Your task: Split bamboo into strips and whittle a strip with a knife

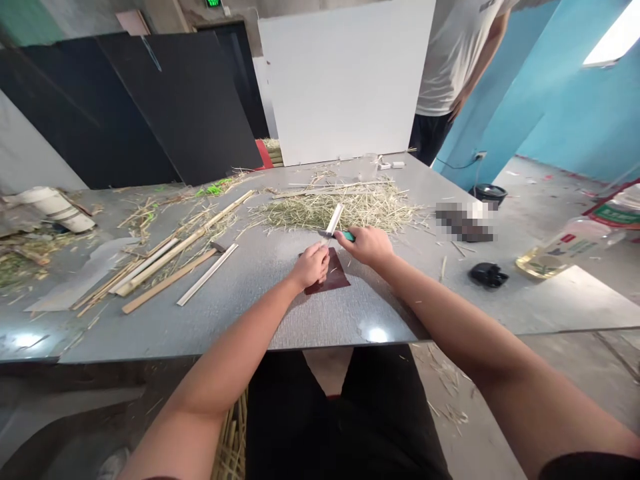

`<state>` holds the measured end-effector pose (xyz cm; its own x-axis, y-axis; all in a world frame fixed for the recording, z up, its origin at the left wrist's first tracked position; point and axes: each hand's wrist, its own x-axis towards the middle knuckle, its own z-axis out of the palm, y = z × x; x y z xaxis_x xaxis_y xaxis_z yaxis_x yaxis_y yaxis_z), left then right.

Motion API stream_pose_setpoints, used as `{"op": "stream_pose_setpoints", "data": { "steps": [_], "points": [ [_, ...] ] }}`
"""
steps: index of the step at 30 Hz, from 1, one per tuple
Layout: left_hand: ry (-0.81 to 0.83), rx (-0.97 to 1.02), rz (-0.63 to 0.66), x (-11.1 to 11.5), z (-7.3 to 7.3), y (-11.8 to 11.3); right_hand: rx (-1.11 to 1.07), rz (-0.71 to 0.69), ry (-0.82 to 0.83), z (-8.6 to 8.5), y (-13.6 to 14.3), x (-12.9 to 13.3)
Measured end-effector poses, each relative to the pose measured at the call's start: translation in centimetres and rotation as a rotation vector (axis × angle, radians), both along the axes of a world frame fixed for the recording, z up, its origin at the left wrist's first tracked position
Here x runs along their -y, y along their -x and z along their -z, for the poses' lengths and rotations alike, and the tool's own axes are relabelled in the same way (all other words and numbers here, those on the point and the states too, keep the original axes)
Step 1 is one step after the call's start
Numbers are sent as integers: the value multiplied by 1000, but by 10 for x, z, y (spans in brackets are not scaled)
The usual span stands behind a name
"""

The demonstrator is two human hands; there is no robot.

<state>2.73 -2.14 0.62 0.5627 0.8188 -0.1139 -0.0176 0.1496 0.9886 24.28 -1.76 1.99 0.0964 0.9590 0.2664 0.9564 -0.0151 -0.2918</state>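
My left hand (313, 265) is closed around the near end of a pale split bamboo strip (335, 219), which points away from me and slightly right. In my right hand (369, 246) is a knife with a green handle (349, 235). Its short blade lies across the strip, just beyond my left fingers. Beneath my left hand a dark reddish-brown sheet (339, 275) lies on the grey table (280, 313). Right beyond both hands spreads a wide heap of thin bamboo shavings (345, 205).
To the left lie bamboo lengths (190, 241), a wooden-handled hammer (170, 281) and a pale strip (207, 275). A black object (489, 275) and a bottle of yellowish liquid (555, 253) are at right. Beyond the table stands a person (457, 60) beside a white panel (345, 80).
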Motion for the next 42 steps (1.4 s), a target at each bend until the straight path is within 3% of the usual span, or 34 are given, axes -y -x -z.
{"op": "stream_pose_setpoints", "data": {
  "steps": [6,9,12,17,21,30,36,39,42],
  "points": [
    [-31,-45,183,20,-7,-7,-139,386,63,-5,-88,-26],
    [-2,-5,106,14,-5,-8,-204,483,-39,-6,-110,-26],
    [16,17,-19,1,-2,-4,-200,324,-110,-7,-88,-18],
    [13,40,-94,-9,2,1,-89,-15,6,0,-12,1],
    [-29,31,-79,-8,5,-1,-34,-84,37,5,17,9],
    [16,-45,77,10,-2,-8,-31,126,9,-1,-29,-8],
    [34,-81,100,6,-6,-2,-18,182,-6,-5,-57,-24],
    [12,-51,182,3,-9,5,-126,339,-15,-10,-80,-28],
    [5,-2,127,0,-13,7,-157,412,-83,-14,-86,-22]
  ]
}}
